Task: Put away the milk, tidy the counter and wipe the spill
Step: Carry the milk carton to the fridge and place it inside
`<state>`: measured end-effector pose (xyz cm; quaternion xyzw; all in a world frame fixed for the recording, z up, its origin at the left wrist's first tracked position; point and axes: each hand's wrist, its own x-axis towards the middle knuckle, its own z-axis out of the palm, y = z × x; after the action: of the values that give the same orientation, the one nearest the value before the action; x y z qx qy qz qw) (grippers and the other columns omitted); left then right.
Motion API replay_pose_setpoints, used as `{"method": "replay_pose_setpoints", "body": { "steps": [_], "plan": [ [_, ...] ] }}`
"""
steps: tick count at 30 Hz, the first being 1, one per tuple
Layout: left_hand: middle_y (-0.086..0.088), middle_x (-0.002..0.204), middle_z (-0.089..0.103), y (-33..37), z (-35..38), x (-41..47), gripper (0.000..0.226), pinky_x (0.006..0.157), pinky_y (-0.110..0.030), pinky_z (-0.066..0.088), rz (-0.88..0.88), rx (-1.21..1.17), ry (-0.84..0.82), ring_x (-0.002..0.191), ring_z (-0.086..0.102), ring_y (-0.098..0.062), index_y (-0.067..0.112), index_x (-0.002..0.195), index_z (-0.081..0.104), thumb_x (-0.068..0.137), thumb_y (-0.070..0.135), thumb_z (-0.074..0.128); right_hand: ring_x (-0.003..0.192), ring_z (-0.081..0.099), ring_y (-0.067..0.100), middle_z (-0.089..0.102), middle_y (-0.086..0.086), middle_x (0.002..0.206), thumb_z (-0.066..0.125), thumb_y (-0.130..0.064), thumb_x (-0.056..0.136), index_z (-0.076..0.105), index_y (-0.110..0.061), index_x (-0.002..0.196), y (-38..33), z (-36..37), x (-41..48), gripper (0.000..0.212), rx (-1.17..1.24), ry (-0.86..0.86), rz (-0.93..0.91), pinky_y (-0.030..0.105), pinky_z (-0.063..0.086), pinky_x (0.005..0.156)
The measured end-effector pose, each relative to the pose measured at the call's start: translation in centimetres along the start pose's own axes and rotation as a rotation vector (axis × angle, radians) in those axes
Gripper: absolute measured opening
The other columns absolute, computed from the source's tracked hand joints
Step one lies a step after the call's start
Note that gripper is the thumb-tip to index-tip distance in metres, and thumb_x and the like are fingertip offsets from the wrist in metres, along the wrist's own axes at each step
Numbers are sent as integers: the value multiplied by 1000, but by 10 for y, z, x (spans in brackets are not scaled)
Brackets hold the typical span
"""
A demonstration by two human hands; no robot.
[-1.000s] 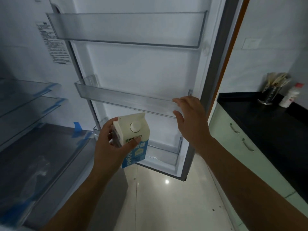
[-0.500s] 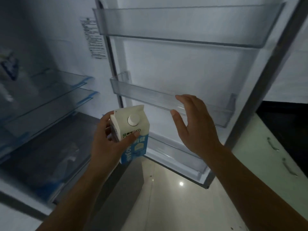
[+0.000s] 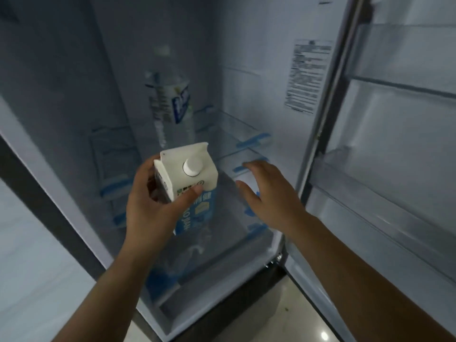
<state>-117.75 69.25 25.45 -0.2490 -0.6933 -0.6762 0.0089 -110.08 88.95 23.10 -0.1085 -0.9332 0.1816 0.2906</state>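
Observation:
A white and blue milk carton with a round white cap is upright in front of the open fridge, with my left hand wrapped around its left side and thumb on its front. My right hand hovers just to the right of the carton, fingers spread, holding nothing and touching neither carton nor door. Behind both hands lie the fridge's glass shelves. A tall clear bottle with a blue and white label stands on a shelf behind the carton.
The fridge door stands open on the right with clear plastic door bins. A printed label is stuck on the fridge's inner right wall. Pale tiled floor shows at the bottom.
My view has swung left from the door bins to the fridge interior. My right hand has left the door edge and come beside the carton, which my left hand still holds.

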Motion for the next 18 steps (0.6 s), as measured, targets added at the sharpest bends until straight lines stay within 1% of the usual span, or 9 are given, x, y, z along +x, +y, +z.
{"method": "replay_pose_setpoints", "body": {
  "steps": [2,5,7,9,12,14,16,18],
  "plan": [
    [11,111,64,-4,-8,17,68,83,-36,55,-8,31,62,101,64,-8,34,117,52,55,41,79,111,51,29,56,13,121,42,-46,89,51,-7,123,0,20,31,52,23,-37,-12,38,45,86],
    [14,109,64,-6,-16,35,68,85,-34,54,-30,49,174,101,62,-4,38,113,52,51,43,79,109,50,34,56,17,118,50,-36,91,52,-3,119,2,47,67,44,13,-80,-43,44,47,87],
    [15,109,64,-8,-19,46,67,85,-35,54,-51,32,232,101,62,-5,42,110,52,50,43,82,99,53,37,59,19,106,49,-35,89,56,1,108,6,61,87,41,-17,-66,-61,45,48,79],
    [14,109,64,-9,-21,56,68,85,-39,55,-69,12,290,100,63,-7,41,111,53,52,40,87,91,54,37,60,20,98,47,-36,86,58,2,100,11,71,104,42,-21,-51,-53,43,48,73],
    [16,107,63,-7,-22,70,62,84,-38,55,-50,29,367,98,62,-4,45,107,51,59,27,86,93,53,38,59,22,103,52,-32,88,57,3,104,19,80,124,38,-37,-51,-56,44,47,76],
    [16,111,61,-7,-20,77,62,85,-36,54,-21,46,413,101,61,-5,42,112,50,62,24,82,99,52,39,59,22,109,54,-31,89,57,2,108,24,85,132,38,-34,-80,-53,46,46,81],
    [16,113,60,-9,-17,87,61,84,-31,54,-1,49,457,102,61,-3,41,113,49,64,23,81,103,52,37,59,18,114,45,-42,88,58,-2,111,27,90,137,48,-31,-111,-41,45,45,85],
    [18,111,60,-16,-13,98,61,81,-21,54,9,45,500,99,60,4,43,109,48,65,20,82,102,54,35,61,15,111,32,-51,82,61,-5,107,32,95,137,59,-9,-86,-41,44,45,85]
  ]
}}
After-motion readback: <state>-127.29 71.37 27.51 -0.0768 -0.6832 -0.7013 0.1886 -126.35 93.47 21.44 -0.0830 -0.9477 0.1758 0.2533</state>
